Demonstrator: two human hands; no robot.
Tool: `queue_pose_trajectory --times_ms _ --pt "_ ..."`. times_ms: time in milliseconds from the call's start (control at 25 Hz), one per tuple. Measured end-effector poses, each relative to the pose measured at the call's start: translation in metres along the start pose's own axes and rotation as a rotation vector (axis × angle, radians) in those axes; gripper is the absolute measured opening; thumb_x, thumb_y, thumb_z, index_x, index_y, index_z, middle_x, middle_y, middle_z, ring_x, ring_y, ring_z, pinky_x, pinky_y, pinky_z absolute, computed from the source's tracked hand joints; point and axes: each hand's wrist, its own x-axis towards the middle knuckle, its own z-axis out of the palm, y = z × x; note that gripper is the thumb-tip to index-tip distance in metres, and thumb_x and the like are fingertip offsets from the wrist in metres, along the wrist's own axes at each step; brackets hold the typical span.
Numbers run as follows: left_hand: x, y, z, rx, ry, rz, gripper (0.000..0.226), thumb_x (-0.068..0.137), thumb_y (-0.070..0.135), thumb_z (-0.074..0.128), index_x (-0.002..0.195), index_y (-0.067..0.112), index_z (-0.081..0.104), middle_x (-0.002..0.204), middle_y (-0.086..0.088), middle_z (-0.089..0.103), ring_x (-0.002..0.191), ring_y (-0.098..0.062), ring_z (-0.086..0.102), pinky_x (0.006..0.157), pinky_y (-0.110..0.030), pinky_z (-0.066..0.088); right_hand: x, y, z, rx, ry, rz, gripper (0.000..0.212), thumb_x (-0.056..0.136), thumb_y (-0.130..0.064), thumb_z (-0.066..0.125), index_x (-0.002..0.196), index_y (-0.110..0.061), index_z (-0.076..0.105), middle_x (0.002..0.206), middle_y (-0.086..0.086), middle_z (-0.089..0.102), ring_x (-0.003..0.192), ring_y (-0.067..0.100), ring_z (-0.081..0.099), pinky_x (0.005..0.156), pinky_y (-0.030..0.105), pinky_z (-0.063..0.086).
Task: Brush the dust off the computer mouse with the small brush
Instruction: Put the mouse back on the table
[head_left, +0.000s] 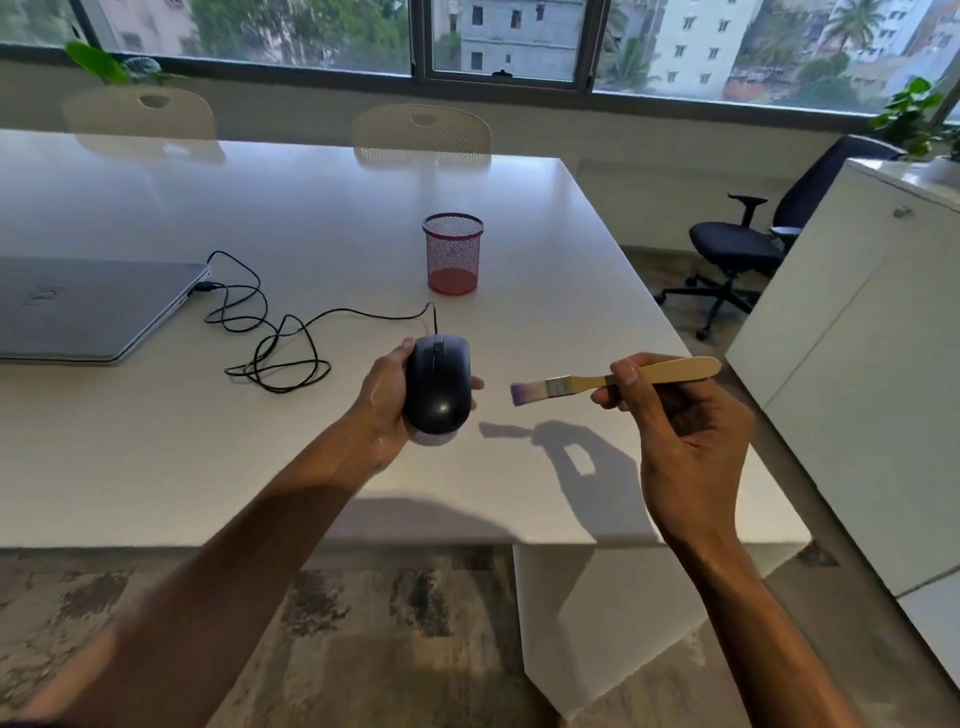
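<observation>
A black wired computer mouse (438, 383) is lifted a little above the white table (156, 441), gripped from the left side by my left hand (382, 400). Its black cable (270, 338) trails in loops to the laptop. My right hand (685, 431) holds a small brush (582, 383) by its pale wooden handle. The purple-tipped bristles point left and hang a short gap to the right of the mouse, not touching it.
A closed grey laptop (88, 306) lies at the left of the table. A red mesh pen holder (453, 253) stands behind the mouse. A white cabinet (857, 364) and a dark office chair (743, 249) are to the right, beige chairs behind.
</observation>
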Motion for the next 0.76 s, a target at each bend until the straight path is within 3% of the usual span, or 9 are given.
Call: queue_pose_trajectory --times_ms 160,320,480,640,760 --pt "0.029 0.013 0.001 0.021 0.093 0.008 0.040 0.101 0.036 0.033 0.127 0.014 0.054 0.088 -0.019 0.076 0.066 -0.030 0.073 0.058 -0.034 0.061 0.015 0.011 0.010 0.003 -0.026 0.021 0.009 0.091 -0.022 0.060 0.093 -0.024 0.069 0.080 -0.015 0.074 0.076 0.011 0.072 0.078 0.023 0.058" --pt "0.058 0.019 -0.013 0.132 0.235 0.027 0.033 0.097 0.037 0.045 0.119 0.017 0.059 0.110 -0.016 0.070 0.097 -0.032 0.067 0.091 -0.046 0.055 0.030 0.018 0.027 -0.009 -0.006 0.029 0.010 0.093 -0.019 0.061 0.092 -0.023 0.070 0.081 -0.009 0.074 0.076 0.012 0.072 0.076 0.022 0.057" --pt "0.072 0.024 -0.017 0.305 0.273 0.093 0.023 0.099 0.033 0.041 0.107 0.021 0.060 0.099 -0.006 0.060 0.093 -0.023 0.057 0.090 -0.043 0.050 0.042 0.023 0.042 -0.024 0.026 0.041 0.010 0.094 -0.016 0.061 0.095 -0.012 0.071 0.077 -0.001 0.073 0.076 0.015 0.072 0.077 0.026 0.058" --pt "0.087 0.029 -0.018 0.362 0.257 0.133 0.028 0.100 0.032 0.038 0.114 0.020 0.060 0.116 -0.011 0.058 0.104 -0.027 0.055 0.094 -0.046 0.050 0.058 0.023 0.054 -0.042 0.039 0.016 0.010 0.095 -0.015 0.060 0.094 -0.013 0.070 0.082 0.001 0.073 0.074 0.013 0.071 0.075 0.022 0.057" --pt "0.099 0.031 -0.022 0.430 0.276 0.170 0.022 0.100 0.032 0.038 0.108 0.024 0.057 0.114 -0.009 0.057 0.111 -0.030 0.055 0.099 -0.052 0.048 0.068 0.027 0.062 -0.069 0.039 0.010 0.009 0.095 -0.015 0.060 0.094 -0.013 0.069 0.083 -0.001 0.072 0.074 0.009 0.071 0.074 0.020 0.057"
